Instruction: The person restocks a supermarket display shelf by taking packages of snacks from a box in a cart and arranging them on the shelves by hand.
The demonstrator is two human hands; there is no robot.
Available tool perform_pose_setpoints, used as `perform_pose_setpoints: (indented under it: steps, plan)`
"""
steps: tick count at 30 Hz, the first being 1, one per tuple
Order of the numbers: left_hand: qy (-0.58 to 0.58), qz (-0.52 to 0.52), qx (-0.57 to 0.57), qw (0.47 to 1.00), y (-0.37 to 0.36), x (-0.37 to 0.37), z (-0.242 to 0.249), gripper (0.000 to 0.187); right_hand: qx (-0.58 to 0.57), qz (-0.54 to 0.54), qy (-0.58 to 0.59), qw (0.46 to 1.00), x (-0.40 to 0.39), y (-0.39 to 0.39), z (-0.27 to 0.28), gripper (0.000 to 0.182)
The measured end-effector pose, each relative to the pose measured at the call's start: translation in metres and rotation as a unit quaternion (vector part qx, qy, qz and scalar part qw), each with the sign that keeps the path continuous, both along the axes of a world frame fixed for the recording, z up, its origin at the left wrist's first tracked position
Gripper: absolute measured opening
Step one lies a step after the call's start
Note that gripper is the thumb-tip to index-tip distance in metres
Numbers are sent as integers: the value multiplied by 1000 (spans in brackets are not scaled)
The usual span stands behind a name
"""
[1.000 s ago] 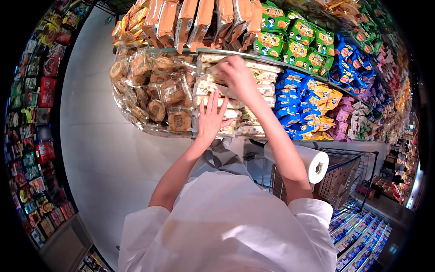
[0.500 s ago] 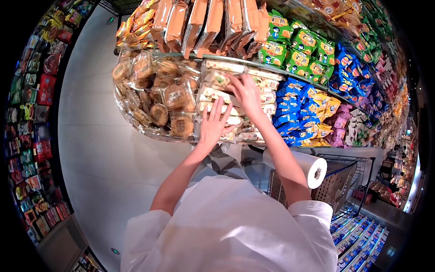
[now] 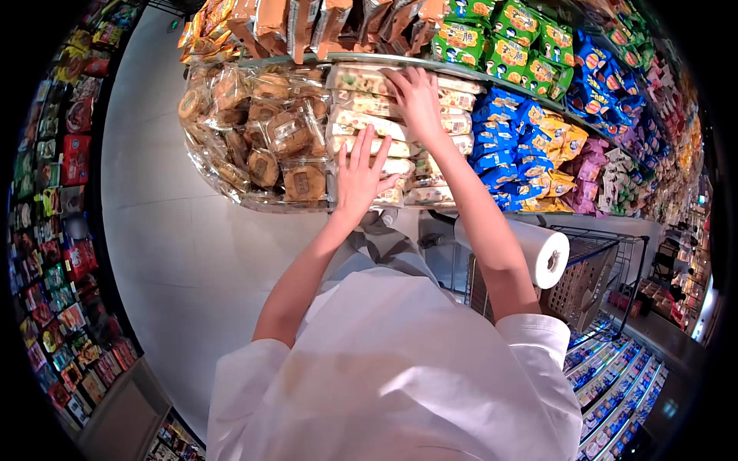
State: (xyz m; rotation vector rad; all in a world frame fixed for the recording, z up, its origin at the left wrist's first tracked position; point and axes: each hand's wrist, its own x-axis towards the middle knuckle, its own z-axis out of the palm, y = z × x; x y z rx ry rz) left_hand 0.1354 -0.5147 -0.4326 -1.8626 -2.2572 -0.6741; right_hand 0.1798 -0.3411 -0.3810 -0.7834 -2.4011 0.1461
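Observation:
Long white snack packets with a printed pattern (image 3: 361,123) lie stacked in rows in a shelf section. My left hand (image 3: 360,183) rests on the nearer packets, fingers spread and palm down. At the back of the stack, my right hand (image 3: 420,107) has its thumb and bent fingers closed at the right end of a white patterned packet (image 3: 357,79). Part of that end is hidden under the fingers. Clear-wrapped round brown pastries (image 3: 290,132) fill the section left of my hands.
Blue snack bags (image 3: 496,146) and yellow bags (image 3: 550,165) sit to the right. Behind a glass divider (image 3: 453,71) stand brown packs (image 3: 304,27) and green bags (image 3: 515,46). A plastic bag roll (image 3: 538,250) and a wire cart (image 3: 607,253) are near my right arm.
The packet in my right hand has moved back and now lies along the back of the stack. My left hand stays spread on the nearer packets. The camera view has shifted slightly.

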Motion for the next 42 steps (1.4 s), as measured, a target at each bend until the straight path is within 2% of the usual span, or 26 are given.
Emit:
perform_pose_setpoints:
  steps: [2,4,6,8,9,11,14,15,17,18,19,21,23,24,27,28,29,31,32,34,35,37,38,42]
  plan:
    - [-33,-19,5,999,-6,-4,2,67,18,-3,6,1000,-6,1,1,17]
    - [-69,-45,68,994,-14,-10,2,54,65,-21,-1,998,-4,-4,3,20]
    - [-77,-39,74,994,-31,-12,8,52,102,-41,3,994,1,-9,0,21]
    - [-78,-30,93,992,-48,-12,11,49,7,-30,-12,999,5,-17,-1,26]
    - [-77,-30,90,993,-56,-10,9,49,5,-30,-10,999,7,-18,1,26]
    - [-40,-87,68,993,-71,-7,0,49,12,17,80,997,16,-16,12,25]
    - [-21,-127,17,991,-73,3,-5,49,-44,-79,211,973,63,-51,32,17]
    - [-4,-140,-1,990,-69,7,-6,49,-59,-134,218,965,84,-68,30,13]
    - [11,-168,-8,986,-61,12,-4,49,-198,-210,231,929,118,-105,20,12]
    - [22,-171,-10,985,-54,14,-3,51,-215,-232,197,928,135,-120,7,11]
    - [34,-172,-11,984,-45,16,-1,52,-268,-245,175,915,152,-133,-9,10]
    - [50,-156,5,987,-30,11,-2,55,-303,-240,150,910,166,-144,-15,10]
    - [69,-118,-53,989,-19,1,-4,59,-309,-251,141,906,168,-136,-12,11]
    - [100,-113,-43,988,-17,0,-8,61,-290,-234,144,917,161,-125,-6,10]
    - [82,-104,-41,990,-18,5,-10,65,-267,-226,124,929,136,-82,5,10]
    - [79,-102,-57,990,-19,7,-11,69,-199,-218,102,950,128,-66,2,9]
    - [82,-104,-55,990,-21,9,-7,69,-208,-221,114,946,118,-53,2,10]
    - [23,-107,-75,991,-24,12,2,71,-185,-210,109,954,106,-24,-5,12]
    - [4,-116,-71,991,-26,13,6,75,-186,-210,113,953,103,-21,0,12]
    - [23,-112,-65,991,-30,14,5,76,-198,-220,-27,955,98,-18,7,23]
    - [38,-109,-59,992,-32,14,3,76,-201,-221,-24,954,98,-23,3,23]
    - [61,-108,-57,991,-33,10,-1,76,-69,-198,-108,972,101,-36,-18,42]
    - [62,-94,-73,991,-34,8,-2,73,-58,-190,-94,976,106,-38,-36,50]
    - [63,-72,-61,994,-37,5,2,69,-46,-225,-89,969,99,-46,-41,44]
